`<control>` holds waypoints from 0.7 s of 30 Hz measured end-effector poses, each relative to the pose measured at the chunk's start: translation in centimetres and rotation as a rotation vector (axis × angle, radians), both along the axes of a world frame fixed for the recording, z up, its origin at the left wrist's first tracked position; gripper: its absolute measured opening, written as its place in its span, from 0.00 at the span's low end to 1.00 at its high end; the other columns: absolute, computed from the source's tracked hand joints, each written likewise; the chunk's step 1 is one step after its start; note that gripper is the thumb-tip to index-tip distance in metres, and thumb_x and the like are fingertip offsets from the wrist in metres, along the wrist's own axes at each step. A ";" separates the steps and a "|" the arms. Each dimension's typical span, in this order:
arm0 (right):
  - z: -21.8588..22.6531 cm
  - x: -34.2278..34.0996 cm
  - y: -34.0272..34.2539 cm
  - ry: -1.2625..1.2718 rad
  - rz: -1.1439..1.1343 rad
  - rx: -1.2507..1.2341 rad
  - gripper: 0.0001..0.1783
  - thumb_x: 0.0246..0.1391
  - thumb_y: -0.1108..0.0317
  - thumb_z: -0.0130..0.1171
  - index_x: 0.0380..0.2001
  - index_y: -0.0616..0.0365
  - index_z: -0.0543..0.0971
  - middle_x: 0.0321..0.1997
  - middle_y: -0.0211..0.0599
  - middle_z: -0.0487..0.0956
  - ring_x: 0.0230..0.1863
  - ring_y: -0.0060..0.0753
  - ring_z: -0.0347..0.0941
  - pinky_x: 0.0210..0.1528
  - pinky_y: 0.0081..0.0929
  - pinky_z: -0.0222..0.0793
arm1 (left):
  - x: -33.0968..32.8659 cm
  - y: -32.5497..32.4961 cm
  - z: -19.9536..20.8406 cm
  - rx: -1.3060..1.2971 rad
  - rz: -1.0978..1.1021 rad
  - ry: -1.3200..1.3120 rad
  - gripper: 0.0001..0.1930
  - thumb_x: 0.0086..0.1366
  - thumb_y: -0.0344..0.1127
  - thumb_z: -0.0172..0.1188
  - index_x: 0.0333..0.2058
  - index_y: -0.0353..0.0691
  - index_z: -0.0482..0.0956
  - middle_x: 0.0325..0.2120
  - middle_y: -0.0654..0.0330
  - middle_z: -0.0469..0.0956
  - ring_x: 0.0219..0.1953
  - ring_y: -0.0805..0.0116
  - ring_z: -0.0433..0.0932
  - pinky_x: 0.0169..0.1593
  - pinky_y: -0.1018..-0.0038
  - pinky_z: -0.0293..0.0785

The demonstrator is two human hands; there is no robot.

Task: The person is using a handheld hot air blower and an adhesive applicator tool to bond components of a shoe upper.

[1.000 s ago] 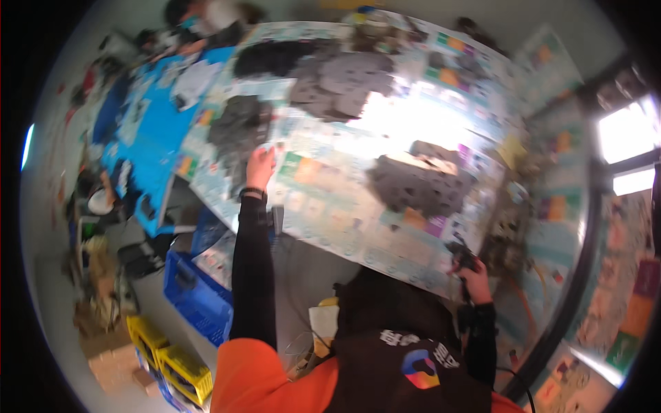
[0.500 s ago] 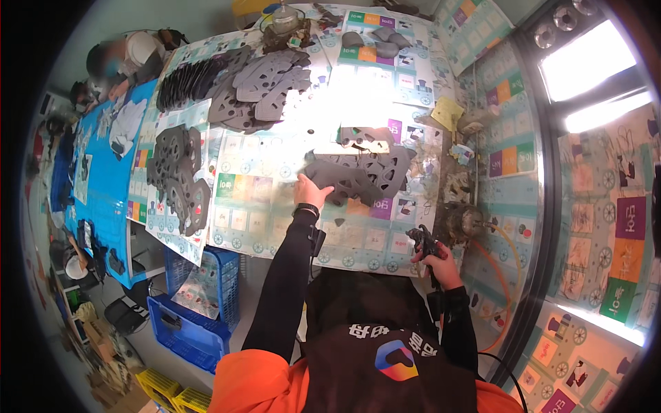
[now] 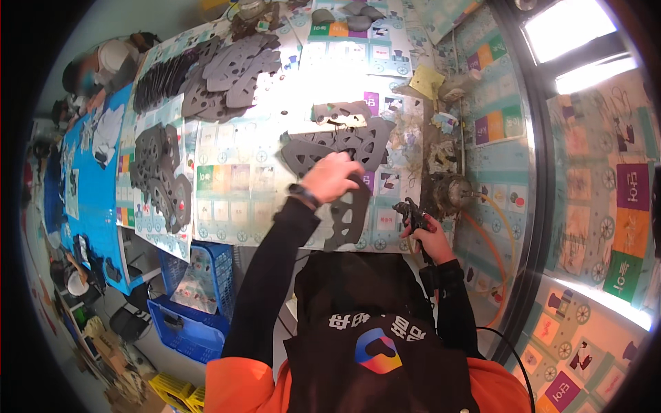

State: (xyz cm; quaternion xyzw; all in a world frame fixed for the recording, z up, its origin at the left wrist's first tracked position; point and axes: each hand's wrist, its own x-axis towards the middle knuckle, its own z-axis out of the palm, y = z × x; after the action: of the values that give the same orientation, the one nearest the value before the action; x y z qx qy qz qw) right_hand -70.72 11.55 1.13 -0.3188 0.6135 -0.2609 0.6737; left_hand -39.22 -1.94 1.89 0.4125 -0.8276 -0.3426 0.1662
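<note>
A grey perforated piece (image 3: 355,210) is gripped at its upper end by the left hand (image 3: 334,177), fingers curled and thumb at the right; the fingertip contact is partly hidden. The piece is located at the near table (image 3: 234,230) edge, just below the grey pile (image 3: 379,141). A dark gun-shaped tool (image 3: 412,215) is grasped in the right hand (image 3: 434,241), fingers wrapped round its handle.

Blue crates (image 3: 191,342) near yellow crates (image 3: 171,391) at lower left, blue-topped table (image 3: 98,212) farther left
</note>
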 end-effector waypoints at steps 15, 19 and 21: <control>-2.5 2.0 2.0 0.048 0.188 0.075 0.18 0.51 0.74 0.54 0.47 0.59 0.76 0.32 0.29 0.81 0.23 0.17 0.70 0.19 0.18 0.64 | 0.9 17.7 -14.3 1.110 0.938 0.448 0.17 0.67 0.39 0.64 0.43 0.31 0.73 0.25 0.54 0.81 0.22 0.71 0.83 0.25 0.78 0.75; -2.9 3.7 2.2 0.013 0.294 0.095 0.18 0.51 0.72 0.55 0.48 0.59 0.76 0.33 0.29 0.81 0.25 0.17 0.71 0.19 0.20 0.63 | 0.4 17.1 -14.5 0.864 0.837 0.628 0.11 0.68 0.35 0.62 0.41 0.34 0.75 0.25 0.58 0.82 0.21 0.72 0.81 0.23 0.79 0.71; -3.2 4.5 2.3 0.059 0.327 0.104 0.18 0.51 0.72 0.56 0.47 0.59 0.76 0.32 0.29 0.81 0.25 0.17 0.71 0.19 0.21 0.63 | 0.2 16.7 -14.7 0.801 0.835 0.610 0.10 0.68 0.34 0.62 0.41 0.34 0.76 0.25 0.59 0.82 0.21 0.74 0.80 0.24 0.78 0.71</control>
State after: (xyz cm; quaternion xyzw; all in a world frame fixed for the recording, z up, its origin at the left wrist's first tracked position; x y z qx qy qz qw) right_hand -66.18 13.86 -2.03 -0.3866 0.5857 -0.1063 0.7044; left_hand -39.01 14.73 -12.76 0.6135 -0.3218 -0.6327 0.3461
